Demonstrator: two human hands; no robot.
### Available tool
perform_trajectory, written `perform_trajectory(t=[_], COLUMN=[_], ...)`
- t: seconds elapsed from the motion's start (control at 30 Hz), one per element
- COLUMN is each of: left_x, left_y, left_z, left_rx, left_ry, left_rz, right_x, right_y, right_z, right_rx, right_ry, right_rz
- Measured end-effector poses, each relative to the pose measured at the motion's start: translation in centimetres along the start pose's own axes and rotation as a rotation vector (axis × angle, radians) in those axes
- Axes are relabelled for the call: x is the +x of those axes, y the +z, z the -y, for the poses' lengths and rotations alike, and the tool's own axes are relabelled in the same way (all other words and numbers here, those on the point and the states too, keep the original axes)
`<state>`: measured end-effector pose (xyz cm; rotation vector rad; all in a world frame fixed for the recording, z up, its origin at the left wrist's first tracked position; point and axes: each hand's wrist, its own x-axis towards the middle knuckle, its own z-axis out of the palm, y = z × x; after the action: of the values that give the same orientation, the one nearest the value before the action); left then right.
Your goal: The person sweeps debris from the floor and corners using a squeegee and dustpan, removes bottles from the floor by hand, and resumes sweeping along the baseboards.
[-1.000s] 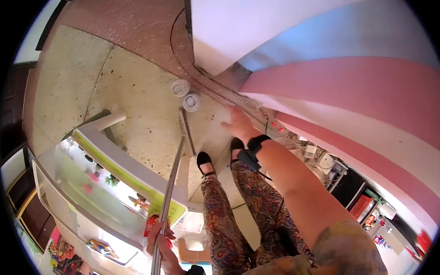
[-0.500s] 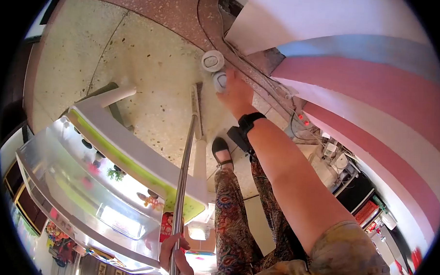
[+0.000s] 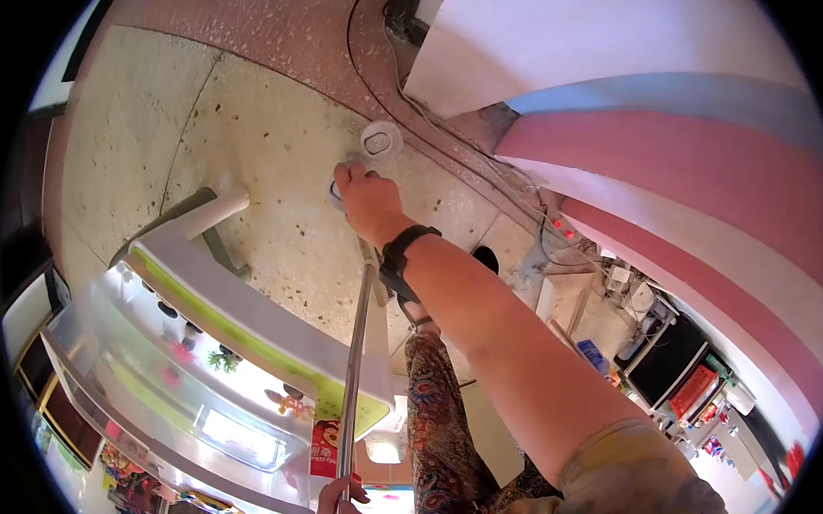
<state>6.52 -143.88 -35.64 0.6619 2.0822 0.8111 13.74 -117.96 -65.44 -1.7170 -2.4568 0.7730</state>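
Note:
Near the bottom edge my left hand (image 3: 342, 501) is wrapped round a long metal pole (image 3: 357, 346), which runs up to a mop or broom head mostly hidden behind my right wrist. My right hand (image 3: 370, 199) reaches down to the floor, its fingers closed on a round whitish container (image 3: 336, 196) that it partly covers. A second round container with a pale lid (image 3: 380, 143) stands on the floor just beyond, up and to the right of my right hand.
A curved clear-fronted tank or table (image 3: 235, 387) with a green edge stands at left. Cables (image 3: 434, 122) run along the floor by a pink, white and blue wall (image 3: 660, 148). Shelves with a red basket (image 3: 694, 390) are at right.
My right hand has moved forward and left, its fingers have closed on the nearer container, and that container has shifted left, away from the other one. My left hand still holds the pole.

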Motion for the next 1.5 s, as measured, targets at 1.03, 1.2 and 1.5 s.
perform_trajectory(t=[1.03, 1.2, 1.5], left_x=[-0.8, -0.8, -1.9], left_y=[-0.4, 1.3, 5.4], left_z=[-4.5, -6.3, -8.1], left_rx=[-0.204, -0.042, 0.026], left_ry=[-0.077, -0.014, 0.129], left_rz=[0.286, 0.417, 0.664], right_x=[-36.3, -41.5, -45.6], right_y=[-20.3, -23.2, -28.3], right_z=[-6.4, -5.1, 0.3], right_rx=[0.233, 0.339, 0.854], right_ry=[0.632, 0.772, 0.924], right_rz=[0.218, 0.063, 0.044])
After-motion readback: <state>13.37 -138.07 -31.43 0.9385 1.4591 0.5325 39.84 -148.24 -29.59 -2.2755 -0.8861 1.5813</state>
